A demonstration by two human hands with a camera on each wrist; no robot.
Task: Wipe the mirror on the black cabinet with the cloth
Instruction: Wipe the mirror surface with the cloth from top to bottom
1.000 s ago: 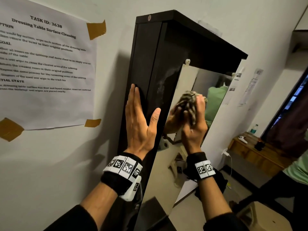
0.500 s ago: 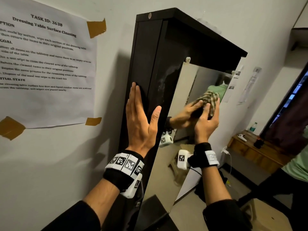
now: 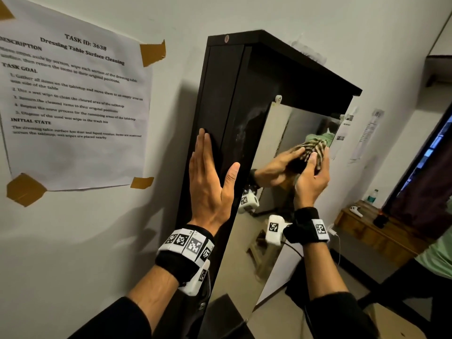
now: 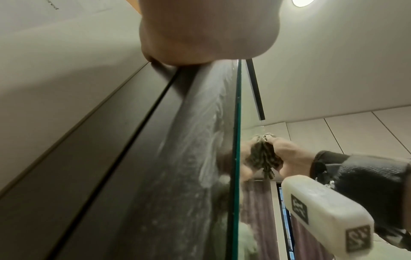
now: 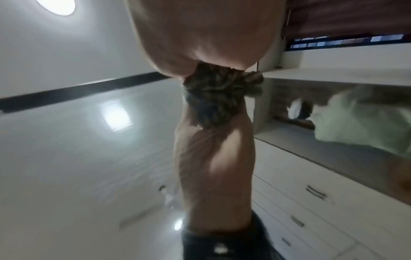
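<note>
Head view shows the left hand (image 3: 210, 189) laid flat against the side of the black cabinet (image 3: 234, 99), its fingers (image 3: 203, 152) straight and close together, pointing up, thumb spread out toward the cabinet's front edge and holding nothing. Beyond that thumb, on the cabinet's front, is the mirror (image 3: 276, 241), a tall pane whose upper part meets the right hand (image 3: 311, 177). That hand's fingers (image 3: 313, 159) curl round a bunched, brown-and-cream patterned cloth (image 3: 315, 148) and press it against the glass near the mirror's top right corner; the hand and cloth are doubled in the reflection just beside them. Left wrist view looks up along the cabinet's dusty, streaked front to the green edge of the mirror (image 4: 237, 140), with the cloth (image 4: 264, 158) wadded between the fingers and the glass. Right wrist view, blurred, shows the cloth (image 5: 213, 98) bunched under the palm. A taped paper task sheet (image 3: 71, 106) hangs on the wall beyond the left hand's knuckles, well apart from the cabinet.
</note>
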